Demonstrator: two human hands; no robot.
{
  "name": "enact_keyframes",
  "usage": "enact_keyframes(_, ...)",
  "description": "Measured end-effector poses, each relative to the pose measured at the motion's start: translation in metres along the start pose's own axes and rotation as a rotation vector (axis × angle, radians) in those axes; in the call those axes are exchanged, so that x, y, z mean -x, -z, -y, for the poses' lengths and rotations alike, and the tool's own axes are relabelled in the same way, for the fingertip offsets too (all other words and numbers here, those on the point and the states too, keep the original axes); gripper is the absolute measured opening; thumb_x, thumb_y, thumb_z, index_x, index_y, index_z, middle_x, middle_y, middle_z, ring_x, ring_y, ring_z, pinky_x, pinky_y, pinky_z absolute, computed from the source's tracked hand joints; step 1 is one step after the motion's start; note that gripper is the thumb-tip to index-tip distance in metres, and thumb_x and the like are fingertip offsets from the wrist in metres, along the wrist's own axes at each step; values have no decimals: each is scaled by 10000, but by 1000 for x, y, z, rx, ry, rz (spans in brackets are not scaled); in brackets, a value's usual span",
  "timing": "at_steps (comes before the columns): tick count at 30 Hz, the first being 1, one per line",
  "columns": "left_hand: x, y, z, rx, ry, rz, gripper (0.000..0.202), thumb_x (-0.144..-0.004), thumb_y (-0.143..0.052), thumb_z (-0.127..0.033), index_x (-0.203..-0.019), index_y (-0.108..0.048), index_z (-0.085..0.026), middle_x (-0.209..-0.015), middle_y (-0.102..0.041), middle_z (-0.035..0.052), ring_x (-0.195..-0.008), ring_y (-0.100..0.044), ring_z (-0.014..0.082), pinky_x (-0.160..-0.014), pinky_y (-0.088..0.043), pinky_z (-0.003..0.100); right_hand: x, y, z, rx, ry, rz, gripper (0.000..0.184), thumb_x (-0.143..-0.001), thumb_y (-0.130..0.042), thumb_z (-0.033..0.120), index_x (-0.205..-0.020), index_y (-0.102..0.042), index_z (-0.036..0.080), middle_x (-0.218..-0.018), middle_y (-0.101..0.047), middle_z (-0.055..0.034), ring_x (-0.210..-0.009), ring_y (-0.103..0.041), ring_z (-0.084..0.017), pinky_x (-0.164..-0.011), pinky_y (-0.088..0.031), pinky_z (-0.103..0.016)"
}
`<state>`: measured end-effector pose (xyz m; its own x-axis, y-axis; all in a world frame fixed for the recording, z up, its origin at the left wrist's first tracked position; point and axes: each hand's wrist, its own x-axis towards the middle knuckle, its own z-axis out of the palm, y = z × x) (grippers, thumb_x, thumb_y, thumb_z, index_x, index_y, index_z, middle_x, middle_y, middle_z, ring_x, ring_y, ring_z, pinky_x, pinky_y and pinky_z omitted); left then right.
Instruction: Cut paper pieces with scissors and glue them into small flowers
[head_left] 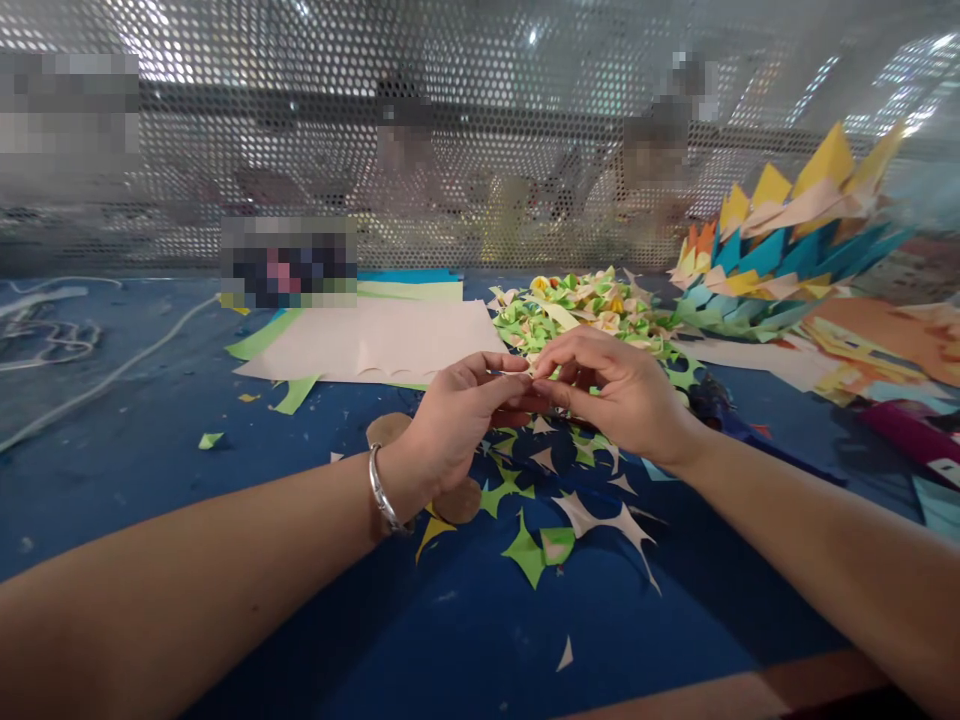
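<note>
A: Although the left grip (457, 420) and the right grip (615, 385) meet near the middle of the frame, I can't make out what's between them. Can you?

B: Not for certain. Thumbs and fingertips are bunched together, nearly closed, and they cover anything that might be there. I can't tell whether either one is clasping something.

A: What's around them?

B: A heap of small folded paper pieces (577, 292), green, yellow and pale pink, lies just behind the right grip, right of centre; the hand hides its near edge. Paper scraps (525, 550) litter the blue worktop (465, 650) below, some partly covered by the hands.

A: And those brown shapes at the left wrist?

B: Round brown pieces (459, 502), both partly hidden, near the silver bracelet (382, 490).

A: Left of the heap I see a pale pink sheet (390, 335) over other paper, its upper left bordered by a pixelated patch.

B: Far right, a purple object (911, 435) is cut off by the frame, and the spiky paper model (780, 255) at upper right blurs toward the edge.

A: Beyond the perforated screen (487, 60) across the top?

B: Only vague shapes, some masked by blocks.
</note>
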<state>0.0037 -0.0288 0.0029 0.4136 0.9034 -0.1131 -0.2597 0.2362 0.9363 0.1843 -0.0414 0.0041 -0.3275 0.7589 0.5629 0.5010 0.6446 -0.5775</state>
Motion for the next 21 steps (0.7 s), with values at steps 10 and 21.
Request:
enact_keyframes(10, 0, 2, 1, -50, -45, 24, 290, -711, -699, -116, -968, -576, -169, -758, -708, 2, -668, -669, 106, -682, -502, 251, 0, 1, 3, -151, -209, 37, 168, -824, -716, 327, -840, -625, 187, -706, -622, 9, -528, -537, -75, -466, -416, -209)
enact_keyframes(21, 0, 3, 5, -145, -76, 56, 368, -695, -769, -189, -995, -556, -181, -752, -710, 11, -732, -690, 148, -683, -498, 268, -3, -1, 7, -271, -237, 33, 198, -806, -713, 285, -877, -548, 202, -741, -615, 23, -512, -559, -73, -426, -418, -216)
